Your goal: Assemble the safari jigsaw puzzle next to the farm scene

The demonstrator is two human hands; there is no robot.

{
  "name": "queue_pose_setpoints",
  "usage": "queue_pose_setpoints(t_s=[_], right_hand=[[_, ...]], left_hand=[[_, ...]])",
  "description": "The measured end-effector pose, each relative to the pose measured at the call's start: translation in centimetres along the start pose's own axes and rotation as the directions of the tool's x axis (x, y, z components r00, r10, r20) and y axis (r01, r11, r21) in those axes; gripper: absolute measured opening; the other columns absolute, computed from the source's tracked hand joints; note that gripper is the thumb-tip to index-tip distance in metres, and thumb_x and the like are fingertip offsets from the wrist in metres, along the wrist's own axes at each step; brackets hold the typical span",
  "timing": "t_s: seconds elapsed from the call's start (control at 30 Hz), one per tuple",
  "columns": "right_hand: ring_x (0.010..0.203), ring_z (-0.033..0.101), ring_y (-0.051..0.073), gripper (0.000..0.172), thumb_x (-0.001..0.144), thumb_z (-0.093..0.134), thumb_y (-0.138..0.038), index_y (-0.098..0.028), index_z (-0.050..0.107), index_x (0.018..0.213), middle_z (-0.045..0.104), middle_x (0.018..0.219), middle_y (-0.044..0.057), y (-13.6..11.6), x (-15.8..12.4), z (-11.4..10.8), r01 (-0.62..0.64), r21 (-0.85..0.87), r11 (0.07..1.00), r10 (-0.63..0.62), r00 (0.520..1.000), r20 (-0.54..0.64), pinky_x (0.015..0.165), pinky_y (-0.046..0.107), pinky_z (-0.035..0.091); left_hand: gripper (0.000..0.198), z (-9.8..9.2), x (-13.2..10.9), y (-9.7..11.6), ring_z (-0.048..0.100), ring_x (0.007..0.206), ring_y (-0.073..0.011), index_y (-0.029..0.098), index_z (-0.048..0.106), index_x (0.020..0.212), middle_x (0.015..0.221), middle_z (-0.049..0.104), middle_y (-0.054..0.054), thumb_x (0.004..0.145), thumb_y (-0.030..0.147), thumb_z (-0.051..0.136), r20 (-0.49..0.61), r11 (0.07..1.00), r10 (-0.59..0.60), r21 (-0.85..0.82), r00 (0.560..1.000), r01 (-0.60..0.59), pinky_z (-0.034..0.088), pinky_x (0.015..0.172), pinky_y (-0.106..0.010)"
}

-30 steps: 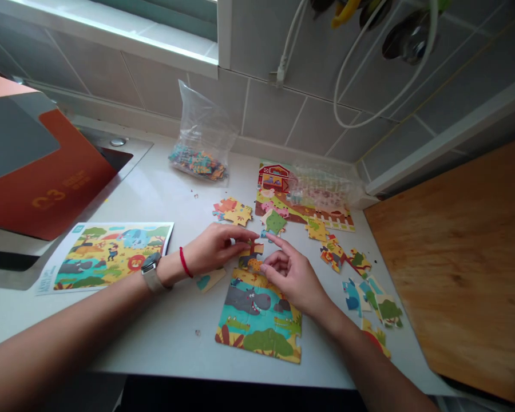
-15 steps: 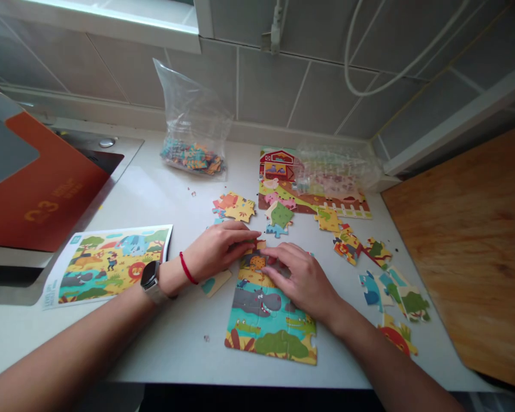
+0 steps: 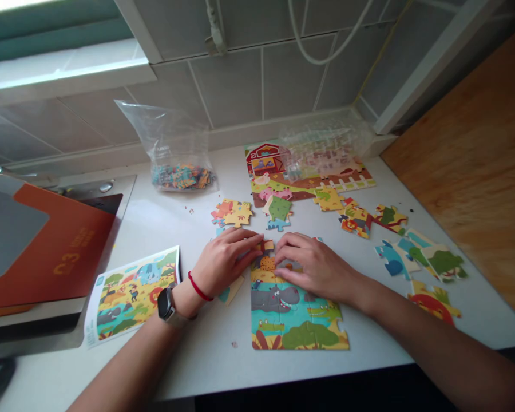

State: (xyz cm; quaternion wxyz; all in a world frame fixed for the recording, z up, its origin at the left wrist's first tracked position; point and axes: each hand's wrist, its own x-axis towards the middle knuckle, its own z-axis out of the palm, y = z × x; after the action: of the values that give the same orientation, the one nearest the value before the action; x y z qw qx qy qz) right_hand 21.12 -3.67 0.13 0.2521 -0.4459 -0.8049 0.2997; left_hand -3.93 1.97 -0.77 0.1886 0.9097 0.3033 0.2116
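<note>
The person's left hand [image 3: 227, 260] and right hand [image 3: 315, 266] lie flat, fingers loosely together, pressing without any visible pinch on the top edge of the hippo jigsaw puzzle [image 3: 278, 309], which sits on the white worktop [image 3: 154, 355].

Left forearm [image 3: 129, 360] and right forearm [image 3: 429, 326] reaching inward, left hand [image 3: 227, 260] and right hand [image 3: 315, 266] palm down, slightly curled, just apart

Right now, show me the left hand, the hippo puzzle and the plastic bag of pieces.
left hand [image 3: 225, 260]: head view, on the back of the hand.
hippo jigsaw puzzle [image 3: 274, 298]: head view, on the grey hippo.
clear plastic bag [image 3: 174, 146]: head view, on its upper plastic.
</note>
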Motion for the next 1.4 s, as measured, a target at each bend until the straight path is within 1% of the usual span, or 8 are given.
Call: queue_pose_setpoints(t_s=[0.23,0.47,0.63,0.83,1.13,1.2,1.27,1.4], right_hand=[[0.098,0.067,0.02,0.007,0.088,0.078,-0.016,-0.022,0.076,0.09,0.068,0.103,0.004,0.6,-0.1,-0.1,0.018,0.014,1.0,-0.019,0.999,0.029,0.089,0.036,0.055],[0.094,0.067,0.02,0.01,0.089,0.076,-0.015,-0.024,0.079,0.087,0.069,0.1,0.004,0.6,-0.1,-0.1,0.057,0.019,0.998,-0.057,0.998,0.008,0.085,0.035,0.055],[0.097,0.067,0.021,0.011,0.09,0.078,-0.021,-0.025,0.08,0.1,0.069,0.101,0.005,0.6,-0.1,0.2,0.071,0.013,0.997,-0.071,0.997,-0.011,0.086,0.036,0.055],[0.088,0.066,0.019,0.011,0.096,0.072,-0.024,-0.027,0.083,0.094,0.068,0.095,0.004,0.5,0.0,0.9,0.031,-0.022,0.999,-0.033,0.996,-0.084,0.081,0.033,0.055],[0.085,0.065,0.017,0.019,0.095,0.066,-0.017,-0.025,0.083,0.096,0.068,0.094,0.004,0.7,0.0,0.5,0.088,0.001,0.996,-0.088,0.994,-0.07,0.077,0.031,0.055],[0.085,0.066,0.016,0.027,0.096,0.06,-0.013,-0.026,0.082,0.103,0.068,0.095,0.005,0.6,0.0,0.2,0.133,0.1,0.986,-0.12,0.984,-0.129,0.076,0.03,0.056],[0.084,0.066,0.016,0.029,0.098,0.057,-0.014,-0.028,0.082,0.105,0.068,0.095,0.004,0.5,0.0,-0.4,0.156,0.184,0.971,-0.107,0.962,-0.253,0.075,0.03,0.058],[0.084,0.066,0.018,0.022,0.095,0.064,-0.018,-0.029,0.082,0.098,0.069,0.092,0.004,0.6,0.2,-1.7,0.081,0.208,0.975,0.037,0.859,-0.511,0.073,0.033,0.057]], left_hand=[[0.028,-0.4,0.1,-0.3,0.07,0.096,-0.021,0.021,0.072,0.129,0.124,0.078,-0.008,0.108,0.031,0.057,0.01,0.998,0.052,0.025,0.999,-0.052,0.06,0.086,-0.039],[0.024,-1.2,0.1,-0.2,0.069,0.099,-0.0214,0.025,0.076,0.121,0.137,0.071,-0.01,0.107,0.032,0.059,0.086,0.995,0.08,0.044,0.993,-0.084,0.06,0.089,-0.042],[0.02,-1.4,0.0,-0.1,0.068,0.09,-0.018,0.025,0.077,0.117,0.128,0.071,-0.01,0.104,0.033,0.064,0.088,0.997,0.071,-0.03,0.994,-0.068,0.06,0.085,-0.039],[0.02,-1.0,-0.1,0.1,0.067,0.087,-0.0177,0.024,0.078,0.114,0.116,0.071,-0.009,0.103,0.034,0.066,0.061,0.998,0.04,-0.042,0.997,-0.037,0.061,0.08,-0.036],[0.021,-1.1,-0.3,0.3,0.064,0.086,-0.0177,0.028,0.08,0.114,0.119,0.068,-0.009,0.104,0.033,0.063,0.091,0.999,0.031,-0.01,0.995,-0.03,0.06,0.078,-0.036],[0.022,-1.1,-0.3,0.4,0.064,0.086,-0.0176,0.028,0.08,0.116,0.119,0.068,-0.01,0.104,0.034,0.063,0.094,0.999,0.035,-0.001,0.995,-0.035,0.06,0.078,-0.036],[0.022,-1.2,-0.3,0.5,0.064,0.086,-0.0176,0.028,0.08,0.117,0.119,0.068,-0.01,0.104,0.035,0.063,0.097,0.999,0.038,0.004,0.995,-0.038,0.06,0.078,-0.035],[0.024,-1.4,-0.3,0.5,0.066,0.086,-0.0171,0.027,0.079,0.118,0.118,0.068,-0.01,0.106,0.033,0.059,0.104,0.999,0.041,0.003,0.994,-0.041,0.061,0.077,-0.034]])
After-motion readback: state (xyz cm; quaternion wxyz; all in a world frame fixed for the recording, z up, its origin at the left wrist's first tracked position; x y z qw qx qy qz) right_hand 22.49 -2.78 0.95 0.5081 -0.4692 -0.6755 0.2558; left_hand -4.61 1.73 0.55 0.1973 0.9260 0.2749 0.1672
